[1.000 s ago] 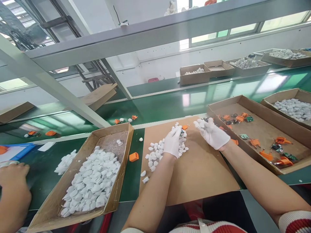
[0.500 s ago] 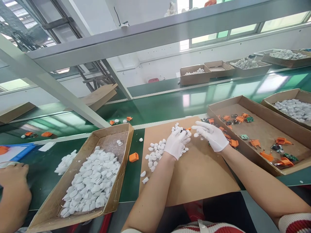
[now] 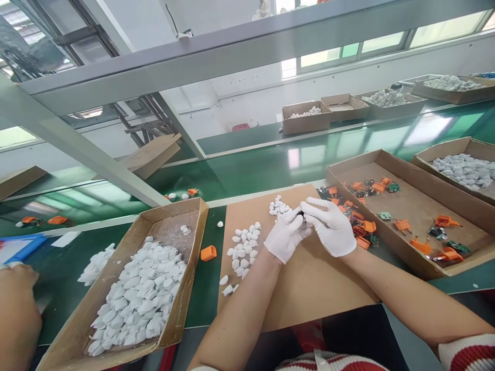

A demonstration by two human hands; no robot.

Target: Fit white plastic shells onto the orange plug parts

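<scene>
Over a brown cardboard sheet (image 3: pixel 305 288), my two white-gloved hands meet with fingertips together. My left hand (image 3: pixel 286 235) is closed around a small dark part (image 3: pixel 300 216), mostly hidden by the glove. My right hand (image 3: pixel 330 226) pinches the same part from the other side. Just behind my left hand lies a cluster of small white pieces (image 3: pixel 277 206). More rounded white pieces (image 3: pixel 244 247) are scattered on the sheet to its left. Orange plug housings with circuit boards (image 3: pixel 361 226) are heaped close to the right of my right hand.
At left stands a cardboard tray (image 3: pixel 195 257) of white pieces, beside a lone orange housing (image 3: pixel 209 253). A larger cardboard box (image 3: pixel 406 206) at right holds orange plugs and boards. Another person's hand (image 3: pixel 17 288) is at far left. A green conveyor (image 3: pixel 247 170) runs behind.
My right hand has moved left and closed against the part in my left hand; before, the hands were apart. The view has shifted slightly.
</scene>
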